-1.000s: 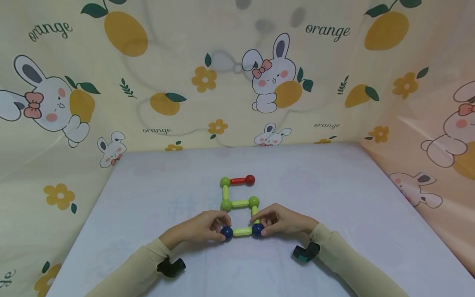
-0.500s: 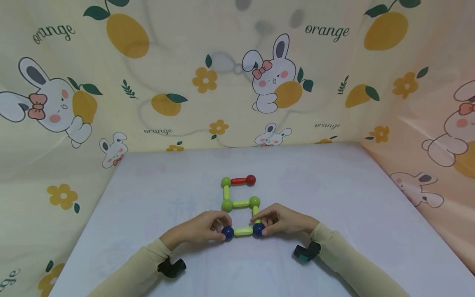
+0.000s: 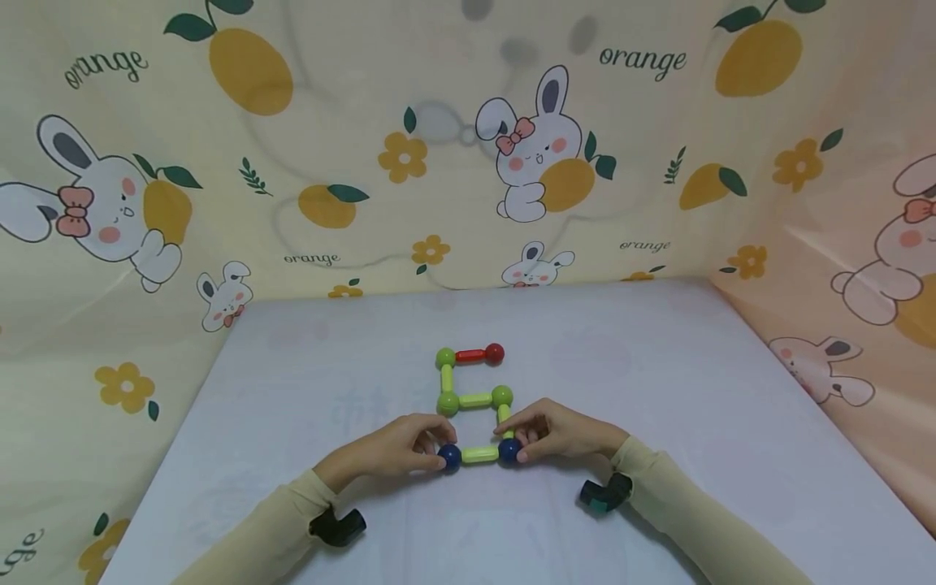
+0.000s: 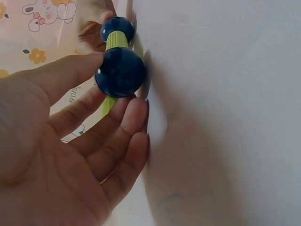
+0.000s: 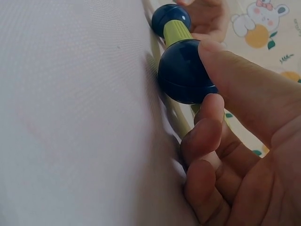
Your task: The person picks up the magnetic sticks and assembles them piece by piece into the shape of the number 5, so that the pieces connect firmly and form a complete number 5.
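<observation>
A chain of balls and rods lies flat on the table. My left hand [image 3: 409, 444] pinches the left dark blue ball [image 3: 449, 457] between thumb and fingers, also seen in the left wrist view. My right hand [image 3: 566, 431] pinches the right blue ball [image 3: 509, 451] the same way. A yellow-green rod [image 3: 479, 455] joins the two balls. Another rod [image 3: 504, 414] runs up from the right one to a green ball [image 3: 501, 396]. Farther back stand a second green ball [image 3: 448, 403], a third [image 3: 445, 358] and a red rod [image 3: 470, 356] with a red ball [image 3: 495, 353]. Fingers partly cover the left side.
The white tabletop [image 3: 621, 349] spreads around the chain. A cloth [image 3: 453, 195] printed with rabbits and oranges hangs behind and at both sides. Black devices are worn at the left wrist [image 3: 338, 528] and the right wrist [image 3: 605, 495].
Both hands keep their hold on the blue balls. The whole view has shifted only slightly; the chain keeps its shape.
</observation>
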A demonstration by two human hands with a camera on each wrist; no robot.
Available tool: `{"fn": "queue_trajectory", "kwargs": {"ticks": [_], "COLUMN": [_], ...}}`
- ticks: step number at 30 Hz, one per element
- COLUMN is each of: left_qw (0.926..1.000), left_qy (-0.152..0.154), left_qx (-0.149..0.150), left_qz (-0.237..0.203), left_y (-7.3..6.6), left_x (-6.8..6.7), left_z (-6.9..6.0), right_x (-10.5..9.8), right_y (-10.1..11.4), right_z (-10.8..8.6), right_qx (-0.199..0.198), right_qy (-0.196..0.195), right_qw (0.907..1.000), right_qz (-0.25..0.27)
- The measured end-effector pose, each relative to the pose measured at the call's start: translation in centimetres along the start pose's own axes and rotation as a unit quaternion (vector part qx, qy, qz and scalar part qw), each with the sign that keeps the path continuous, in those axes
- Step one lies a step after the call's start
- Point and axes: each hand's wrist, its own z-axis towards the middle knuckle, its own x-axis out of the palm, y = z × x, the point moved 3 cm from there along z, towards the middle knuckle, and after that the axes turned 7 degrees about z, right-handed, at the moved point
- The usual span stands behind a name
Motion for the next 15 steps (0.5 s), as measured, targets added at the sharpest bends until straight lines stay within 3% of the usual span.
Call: {"fn": "queue_trajectory", "kwargs": {"ticks": [10,15], "left_qw": [1.0000,0.9999], "left_qy": [-0.006,-0.012], "left_qx": [0.003,-0.002], "left_qz": [-0.005,-0.007], "left_y": [-0.07,-0.12], "left_x": [-0.31,-0.76], "left_z": [-0.33,-0.38], "right_x": [-0.37,-0.82], "right_y": [-0.16,-0.16], "right_z": [0.06,0.04], "right_qx": [-0.001,0.007], "right_qy": [-0.006,-0.038], "right_qw": [1.0000,0.9992], "right_qz": [0.001,-0.007]}}
